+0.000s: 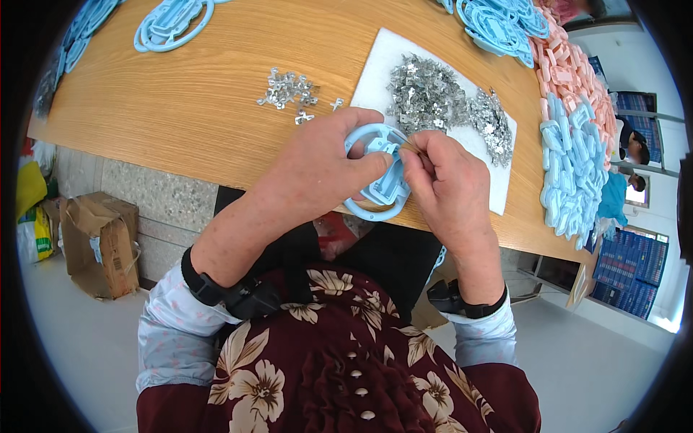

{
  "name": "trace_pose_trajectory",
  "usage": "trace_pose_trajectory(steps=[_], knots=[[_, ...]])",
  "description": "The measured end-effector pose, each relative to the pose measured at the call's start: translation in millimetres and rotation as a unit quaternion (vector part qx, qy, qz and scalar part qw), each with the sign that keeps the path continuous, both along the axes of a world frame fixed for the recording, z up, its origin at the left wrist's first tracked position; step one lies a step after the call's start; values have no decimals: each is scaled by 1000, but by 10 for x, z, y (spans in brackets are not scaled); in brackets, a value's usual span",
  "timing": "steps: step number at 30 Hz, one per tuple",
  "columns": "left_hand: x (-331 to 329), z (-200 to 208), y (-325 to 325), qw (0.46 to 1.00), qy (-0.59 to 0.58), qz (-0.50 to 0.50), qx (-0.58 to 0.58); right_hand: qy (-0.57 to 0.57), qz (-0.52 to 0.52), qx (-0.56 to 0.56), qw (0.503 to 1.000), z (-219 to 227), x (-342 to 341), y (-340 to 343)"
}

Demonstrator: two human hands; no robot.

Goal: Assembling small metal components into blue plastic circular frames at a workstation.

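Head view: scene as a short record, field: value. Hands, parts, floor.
Left hand: grips the blue oval frame, thumb on top
Right hand: fingers pinched at the frame's right edge; anything held unclear
White sheet: on wooden table, bearing metal clips
Small clip cluster: on the wood, left of the sheet
Right end of table: pink parts heap; blue parts heap nearer the person
Floor, left: cardboard box

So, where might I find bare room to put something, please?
Bare tabletop lies left of the small clip pile, and between the upper-left blue frame and white sheet. Crowded: the sheet with metal clips, the right end with pink parts and blue parts.
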State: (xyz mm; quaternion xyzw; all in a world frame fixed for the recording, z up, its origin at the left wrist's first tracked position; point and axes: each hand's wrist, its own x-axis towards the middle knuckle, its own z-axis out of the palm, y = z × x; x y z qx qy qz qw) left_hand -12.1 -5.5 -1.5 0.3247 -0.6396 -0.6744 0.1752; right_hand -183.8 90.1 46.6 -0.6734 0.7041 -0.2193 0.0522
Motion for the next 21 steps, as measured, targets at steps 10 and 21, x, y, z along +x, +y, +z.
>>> trace_pose_trajectory(steps=[10,21], knots=[[-6,55,6,1000,6,4,27,54,51,34,997,109,50,8],[-12,36,3,1000,-10,13,-20,-29,-31,27,999,-86,-138,343]])
